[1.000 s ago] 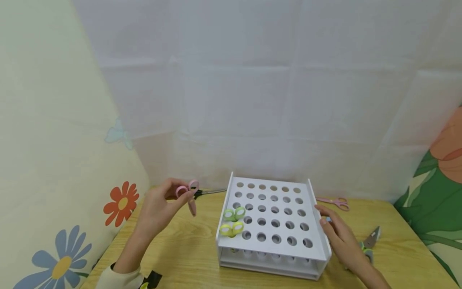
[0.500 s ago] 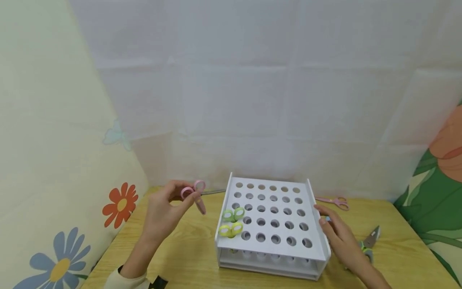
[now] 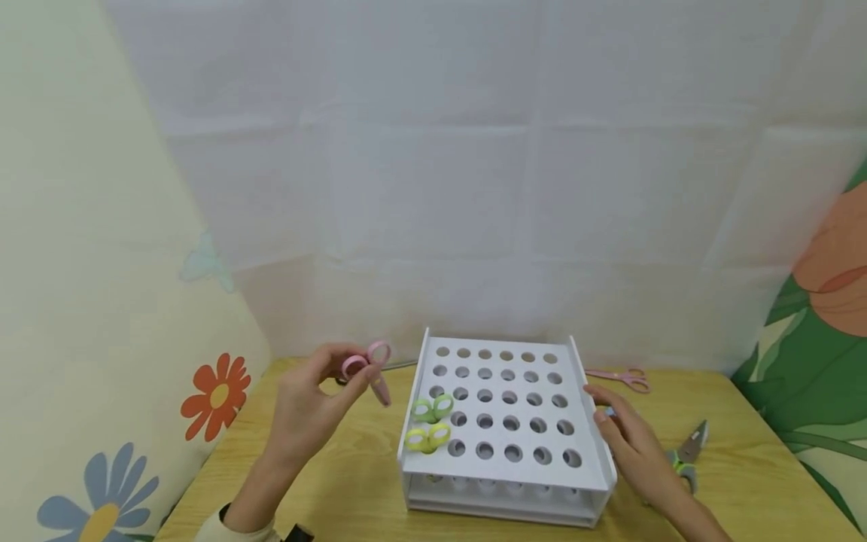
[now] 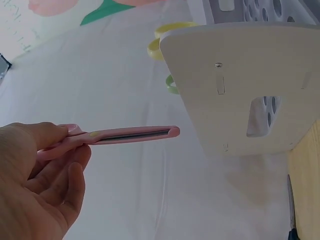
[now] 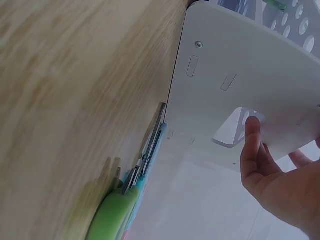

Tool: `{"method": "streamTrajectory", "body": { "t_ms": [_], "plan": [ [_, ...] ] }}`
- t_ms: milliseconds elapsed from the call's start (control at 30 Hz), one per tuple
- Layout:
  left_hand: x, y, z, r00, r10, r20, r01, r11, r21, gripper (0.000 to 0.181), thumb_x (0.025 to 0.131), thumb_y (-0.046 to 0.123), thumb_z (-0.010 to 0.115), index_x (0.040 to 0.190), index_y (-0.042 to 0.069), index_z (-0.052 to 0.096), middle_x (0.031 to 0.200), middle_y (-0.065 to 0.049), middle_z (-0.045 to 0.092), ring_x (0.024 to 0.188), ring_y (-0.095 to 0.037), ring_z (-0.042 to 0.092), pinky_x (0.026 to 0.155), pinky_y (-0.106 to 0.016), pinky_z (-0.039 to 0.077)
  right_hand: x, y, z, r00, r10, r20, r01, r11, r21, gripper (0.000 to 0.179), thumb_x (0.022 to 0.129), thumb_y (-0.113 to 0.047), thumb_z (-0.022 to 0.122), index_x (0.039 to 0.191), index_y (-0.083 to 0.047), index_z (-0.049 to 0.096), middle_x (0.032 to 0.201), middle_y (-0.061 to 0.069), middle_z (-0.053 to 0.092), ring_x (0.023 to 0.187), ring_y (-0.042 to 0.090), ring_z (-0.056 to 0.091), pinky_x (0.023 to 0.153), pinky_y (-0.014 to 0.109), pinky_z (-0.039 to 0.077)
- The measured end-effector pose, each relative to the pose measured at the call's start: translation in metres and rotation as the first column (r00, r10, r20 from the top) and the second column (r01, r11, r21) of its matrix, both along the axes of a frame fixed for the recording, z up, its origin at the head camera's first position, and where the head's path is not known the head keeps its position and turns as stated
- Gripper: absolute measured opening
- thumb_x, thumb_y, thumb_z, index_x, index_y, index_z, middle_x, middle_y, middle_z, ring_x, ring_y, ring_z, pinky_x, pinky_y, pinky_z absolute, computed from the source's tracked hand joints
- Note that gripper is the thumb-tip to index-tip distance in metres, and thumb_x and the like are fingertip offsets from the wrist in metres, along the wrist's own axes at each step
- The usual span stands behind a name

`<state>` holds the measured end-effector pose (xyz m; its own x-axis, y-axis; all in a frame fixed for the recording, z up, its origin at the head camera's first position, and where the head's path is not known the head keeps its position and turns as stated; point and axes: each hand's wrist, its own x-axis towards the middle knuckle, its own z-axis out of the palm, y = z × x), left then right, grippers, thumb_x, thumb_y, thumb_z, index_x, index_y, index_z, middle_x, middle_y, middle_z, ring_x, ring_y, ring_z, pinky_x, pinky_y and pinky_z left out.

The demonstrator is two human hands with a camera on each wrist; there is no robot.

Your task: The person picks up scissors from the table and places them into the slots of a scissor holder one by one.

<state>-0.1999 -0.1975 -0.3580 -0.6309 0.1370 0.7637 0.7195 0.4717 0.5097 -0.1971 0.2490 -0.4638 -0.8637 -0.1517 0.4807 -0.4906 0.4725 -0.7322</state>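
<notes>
My left hand (image 3: 308, 410) pinches pink scissors (image 3: 381, 390) by the handle loops, left of a white holed rack (image 3: 497, 472). In the left wrist view their closed blades (image 4: 135, 135) point at the rack's side panel, apart from it. Green-handled scissors (image 3: 432, 410) and yellow-handled scissors (image 3: 428, 438) stand in holes of the rack's left column, blades mostly hidden below the top. On the far side, my right hand (image 3: 637, 444) grips the rack's right panel, thumb beside the handle cutout in the right wrist view and other fingertips over the panel's edge.
Right of the rack, green-and-grey shears (image 3: 689, 452) lie on the wooden table (image 3: 745, 497). Another pair of pink scissors (image 3: 633, 379) lies behind at the right. A dark-handled pair (image 4: 291, 210) lies left of the rack. A white cloth (image 3: 433, 188) hangs behind.
My left hand has carried the pink scissors rightward, closer to the rack, and their blades have tilted more to the right. The right hand has kept its place on the panel.
</notes>
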Motion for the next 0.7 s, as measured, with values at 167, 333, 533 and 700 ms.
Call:
{"method": "streamTrajectory", "body": {
  "t_ms": [167,333,533,700],
  "plan": [
    [-0.006,0.012,0.005,0.999,-0.034,-0.038,0.034,0.999,-0.004,0.025,0.088,0.007,0.082,0.108,0.015,0.07,0.091,0.008,0.07,0.077,-0.012,0.067,0.068,-0.021,0.055,0.0,0.0,0.0,1.0,-0.007,-0.004,0.007,1.0,0.007,0.039,0.109,-0.011,0.046,0.148,-0.009,0.051,0.142,0.012,0.055,0.115,0.014,0.06,0.084,0.027,0.054],
    [-0.01,0.025,0.009,0.996,-0.045,-0.074,0.043,0.998,-0.035,0.029,0.084,0.005,0.084,0.108,0.013,0.07,0.094,0.007,0.07,0.079,-0.011,0.068,0.068,-0.022,0.055,0.0,0.0,0.001,1.0,-0.01,-0.002,0.01,1.0,0.004,0.039,0.11,-0.012,0.046,0.148,-0.011,0.051,0.14,0.011,0.056,0.114,0.014,0.06,0.084,0.025,0.053],
    [-0.02,0.035,0.007,0.993,-0.089,-0.08,0.084,0.994,-0.071,0.029,0.084,0.003,0.084,0.108,0.011,0.07,0.096,0.004,0.071,0.082,-0.011,0.069,0.071,-0.022,0.055,0.0,0.001,0.001,1.0,-0.011,-0.002,0.011,1.0,0.009,0.039,0.11,-0.012,0.046,0.148,-0.012,0.051,0.14,0.011,0.056,0.115,0.015,0.06,0.085,0.025,0.053],
    [-0.027,0.041,-0.001,0.99,-0.129,-0.055,0.125,0.99,-0.072,0.027,0.087,0.004,0.08,0.112,0.01,0.069,0.1,0.001,0.071,0.088,-0.014,0.071,0.075,-0.026,0.057,-0.001,0.002,0.0,0.999,-0.006,0.042,0.006,1.0,0.002,0.039,0.111,-0.016,0.045,0.149,-0.014,0.05,0.138,0.013,0.056,0.112,0.015,0.061,0.081,0.029,0.055]
  ]
}}
